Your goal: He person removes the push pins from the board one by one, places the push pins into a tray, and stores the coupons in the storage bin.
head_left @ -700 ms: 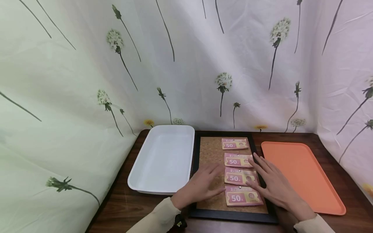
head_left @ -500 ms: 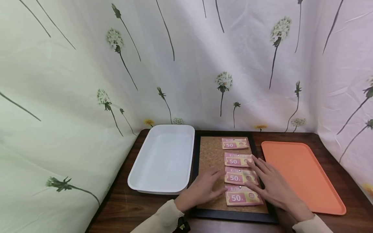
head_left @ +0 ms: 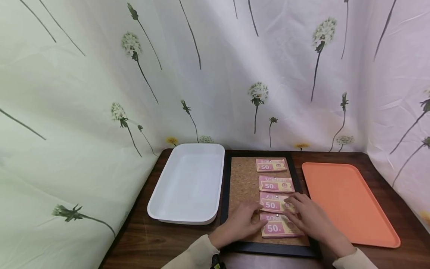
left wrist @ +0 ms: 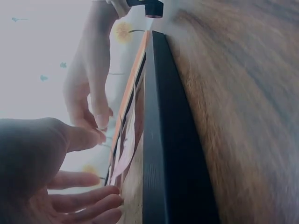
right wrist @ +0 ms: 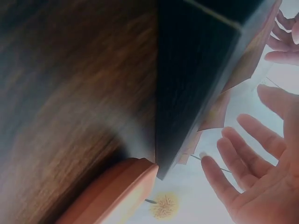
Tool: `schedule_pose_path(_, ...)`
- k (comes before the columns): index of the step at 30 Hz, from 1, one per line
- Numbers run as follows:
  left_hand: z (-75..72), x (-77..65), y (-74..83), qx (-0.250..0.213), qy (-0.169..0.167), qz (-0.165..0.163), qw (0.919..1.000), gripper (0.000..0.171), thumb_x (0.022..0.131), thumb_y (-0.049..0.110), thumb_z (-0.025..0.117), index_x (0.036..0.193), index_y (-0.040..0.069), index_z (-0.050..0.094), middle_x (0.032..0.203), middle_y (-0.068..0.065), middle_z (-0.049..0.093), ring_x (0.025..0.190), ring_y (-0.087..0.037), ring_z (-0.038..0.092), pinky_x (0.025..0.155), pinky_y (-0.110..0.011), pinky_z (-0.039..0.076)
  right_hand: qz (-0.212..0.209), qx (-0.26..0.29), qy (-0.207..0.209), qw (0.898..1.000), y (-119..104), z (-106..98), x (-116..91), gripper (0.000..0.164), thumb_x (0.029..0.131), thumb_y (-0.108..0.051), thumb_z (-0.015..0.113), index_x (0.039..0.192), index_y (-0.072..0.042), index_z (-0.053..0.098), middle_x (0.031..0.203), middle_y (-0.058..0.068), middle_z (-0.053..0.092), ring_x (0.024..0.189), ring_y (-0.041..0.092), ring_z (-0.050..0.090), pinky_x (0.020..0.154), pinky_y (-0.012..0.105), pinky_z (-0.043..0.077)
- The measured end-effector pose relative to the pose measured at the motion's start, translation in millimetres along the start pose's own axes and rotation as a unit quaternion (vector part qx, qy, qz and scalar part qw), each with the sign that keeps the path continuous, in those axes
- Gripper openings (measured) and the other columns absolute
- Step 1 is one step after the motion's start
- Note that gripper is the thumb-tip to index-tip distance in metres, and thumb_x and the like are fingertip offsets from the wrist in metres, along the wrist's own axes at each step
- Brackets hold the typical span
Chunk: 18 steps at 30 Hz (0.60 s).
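Both hands over nearest pink voucher (head_left: 280,229) on cork board (head_left: 243,179) — bottom of four in a column; left hand (head_left: 239,224) fingertips touch its left edge; right hand (head_left: 310,220) fingers relaxed, resting across its right side — neither grasping.

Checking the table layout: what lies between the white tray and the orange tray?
In the head view, a black-framed cork board lies between the white tray and the orange tray, carrying four pink "50" coupons.
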State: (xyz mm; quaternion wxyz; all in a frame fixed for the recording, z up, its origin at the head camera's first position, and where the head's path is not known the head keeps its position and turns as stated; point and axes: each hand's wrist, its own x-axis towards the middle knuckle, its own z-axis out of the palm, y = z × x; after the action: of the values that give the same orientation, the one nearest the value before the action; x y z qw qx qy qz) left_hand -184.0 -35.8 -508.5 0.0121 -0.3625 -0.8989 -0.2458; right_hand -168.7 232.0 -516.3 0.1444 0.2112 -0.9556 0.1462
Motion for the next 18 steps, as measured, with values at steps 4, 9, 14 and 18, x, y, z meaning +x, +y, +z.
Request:
schedule_pose_path(4,2.5,0.9,3.0,-0.044,-0.001,-0.012,0.999,0.038,0.096,0.031,0.074,0.124,0.005,0.071,0.099,-0.003,0.076,0.083,-0.003,0.066,0.073,-0.01,0.046,0.03,0.025,-0.017,0.999,-0.9,-0.9,0.9,0.024,0.092,-0.038,0.08,0.107,-0.02,0.076,0.108,-0.004,0.069,0.082,0.002,0.056,0.066,0.027,0.053)
schedule_pose_path(9,5.2,-0.5,6.1,-0.124,0.005,-0.052,0.9909,0.04,0.094,0.025,0.077,0.126,0.002,0.069,0.1,-0.008,0.075,0.081,-0.002,0.067,0.072,-0.008,0.048,0.055,0.077,-0.047,0.994,-2.4,0.8,1.6,0.019,0.093,-0.033,0.079,0.107,-0.021,0.076,0.098,-0.008,0.067,0.075,-0.005,0.058,0.061,0.021,0.05)
schedule_pose_path(14,6.4,-1.4,9.4,-0.152,0.012,-0.086,0.9846,0.042,0.091,0.026,0.08,0.126,0.005,0.069,0.1,-0.006,0.075,0.083,-0.002,0.068,0.074,-0.011,0.05,0.047,0.099,-0.051,0.993,-3.5,6.2,1.7,0.014,0.092,-0.03,0.08,0.103,-0.023,0.076,0.089,-0.014,0.064,0.073,-0.008,0.055,0.06,0.019,0.048)
schedule_pose_path(18,7.9,-1.4,10.5,-0.155,0.008,-0.098,0.9829,0.045,0.091,0.027,0.081,0.128,0.006,0.068,0.1,-0.004,0.073,0.084,-0.002,0.066,0.074,-0.012,0.05,0.026,0.108,-0.052,0.992,-4.2,8.8,2.3,0.01,0.094,-0.03,0.078,0.102,-0.025,0.076,0.088,-0.017,0.064,0.073,-0.009,0.055,0.061,0.019,0.049)
